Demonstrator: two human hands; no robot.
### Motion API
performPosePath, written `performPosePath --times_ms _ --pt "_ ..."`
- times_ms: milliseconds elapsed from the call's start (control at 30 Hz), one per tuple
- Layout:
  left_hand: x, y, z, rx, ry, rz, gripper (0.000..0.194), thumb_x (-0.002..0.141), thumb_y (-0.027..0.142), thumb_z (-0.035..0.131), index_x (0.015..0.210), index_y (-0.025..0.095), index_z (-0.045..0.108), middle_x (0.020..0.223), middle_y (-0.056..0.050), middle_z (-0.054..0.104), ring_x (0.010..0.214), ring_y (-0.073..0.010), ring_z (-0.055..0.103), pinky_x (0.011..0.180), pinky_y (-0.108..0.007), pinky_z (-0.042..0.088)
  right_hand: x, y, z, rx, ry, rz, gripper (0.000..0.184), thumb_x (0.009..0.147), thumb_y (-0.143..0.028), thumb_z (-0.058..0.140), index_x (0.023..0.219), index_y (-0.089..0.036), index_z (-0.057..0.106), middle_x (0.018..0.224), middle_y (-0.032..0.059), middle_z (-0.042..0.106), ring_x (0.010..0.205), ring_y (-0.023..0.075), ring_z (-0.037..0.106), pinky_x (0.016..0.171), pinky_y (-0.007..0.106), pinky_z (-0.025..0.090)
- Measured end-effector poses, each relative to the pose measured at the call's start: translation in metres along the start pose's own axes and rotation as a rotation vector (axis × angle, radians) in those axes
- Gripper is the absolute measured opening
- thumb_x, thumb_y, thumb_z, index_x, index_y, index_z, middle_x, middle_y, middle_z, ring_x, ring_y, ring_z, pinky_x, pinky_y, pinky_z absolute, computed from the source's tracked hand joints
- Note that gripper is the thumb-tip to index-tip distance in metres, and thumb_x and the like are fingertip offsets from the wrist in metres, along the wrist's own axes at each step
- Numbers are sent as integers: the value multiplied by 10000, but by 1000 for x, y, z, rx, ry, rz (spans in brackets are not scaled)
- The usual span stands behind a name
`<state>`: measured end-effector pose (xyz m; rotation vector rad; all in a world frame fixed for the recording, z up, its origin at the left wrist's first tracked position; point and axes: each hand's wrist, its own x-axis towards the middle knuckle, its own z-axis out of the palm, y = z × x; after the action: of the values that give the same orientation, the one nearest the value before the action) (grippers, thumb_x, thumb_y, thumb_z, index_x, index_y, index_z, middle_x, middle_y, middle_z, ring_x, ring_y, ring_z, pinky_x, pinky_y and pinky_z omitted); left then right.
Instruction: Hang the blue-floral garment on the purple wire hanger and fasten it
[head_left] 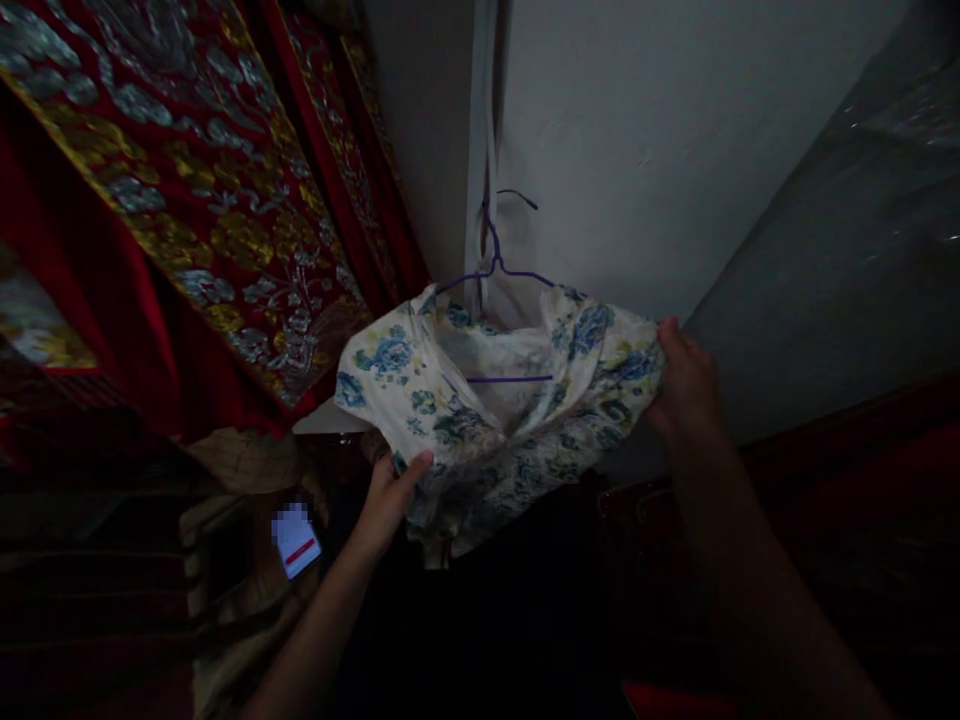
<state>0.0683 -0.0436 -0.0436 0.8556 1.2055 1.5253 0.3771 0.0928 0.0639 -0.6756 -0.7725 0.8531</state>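
In the middle of the head view, a white blouse with blue flowers and a V neck hangs on a purple hanger. The hanger's hook points up in front of the pale wall. My left hand pinches the blouse at its lower left side, thumb on top of the cloth. At the right, my right hand grips the end of the sleeve, and the cloth is spread between both hands. The lower part of the blouse fades into the dark.
Red cloth embroidered in gold and silver hangs at the left. Below it a lit phone screen shows. A whitish cord runs down the pale wall. Clear plastic sheeting covers the right side, with dark red fabric beneath.
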Motion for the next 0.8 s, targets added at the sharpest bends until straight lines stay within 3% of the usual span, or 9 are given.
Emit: performPosePath --times_ms 133,200,267,300,367,433,533,633,800 --pt "-19 -6 14 -259 200 -103 530 718 499 840 1088 143 709 1024 -98 790 1047 -290 738 993 -442 551 -37 25 -22 -184 181 -117 328 797 -473 712 909 -168 664 829 20 691 863 204 691 881 399 557" --pt "-26 -1 18 -334 304 -126 472 765 445 812 1120 156 695 1047 -95 787 1039 -279 743 999 -455 555 -77 44 -26 -322 304 -277 354 782 -439 721 1019 -182 665 1022 43 704 977 196 666 981 386 503" --pt "-32 4 18 -328 312 -160 420 801 406 782 1123 151 697 1048 -103 787 1064 -281 737 1019 -462 548 -128 67 -23 -389 340 -308 334 819 -427 692 1049 -190 643 1151 78 679 1110 210 630 1032 378 461" --pt "-35 6 16 -307 288 -177 405 808 398 775 1118 147 701 1040 -108 787 1086 -285 730 1029 -462 543 -153 78 -20 -418 294 -232 316 826 -440 689 1014 -190 641 1129 84 680 1091 213 631 992 360 477" --pt "-40 6 12 -262 223 -204 401 809 408 773 1102 141 711 1020 -112 789 1127 -294 713 1039 -463 538 -196 94 -9 -458 42 51 342 821 -514 681 896 -183 644 883 60 682 852 200 650 790 312 518" --pt "-46 4 9 -232 185 -220 423 794 445 782 1089 148 716 1011 -106 790 1139 -303 706 1033 -473 542 -218 101 6 -420 -128 249 439 873 -605 580 741 -187 601 681 27 616 652 171 591 636 284 475" --pt "-54 0 9 -204 123 -243 478 764 505 799 1086 161 719 1021 -99 789 1126 -311 711 1018 -486 550 -212 99 26 -455 -233 314 550 870 -672 532 581 -205 499 533 -17 479 523 128 457 524 263 350" --pt "-58 -2 11 -166 67 -257 530 742 543 813 1093 156 721 1048 -104 786 1105 -310 719 1022 -475 546 -189 99 34 -583 -326 363 550 748 -677 630 505 -217 452 479 -35 402 501 113 391 492 264 265" --pt "-60 -1 12 -121 7 -287 602 720 571 821 1123 135 721 1035 -116 786 1067 -304 729 1015 -452 544 -182 109 20 -534 -293 562 497 777 -648 499 502 -235 479 470 -1 463 469 139 457 467 275 345"
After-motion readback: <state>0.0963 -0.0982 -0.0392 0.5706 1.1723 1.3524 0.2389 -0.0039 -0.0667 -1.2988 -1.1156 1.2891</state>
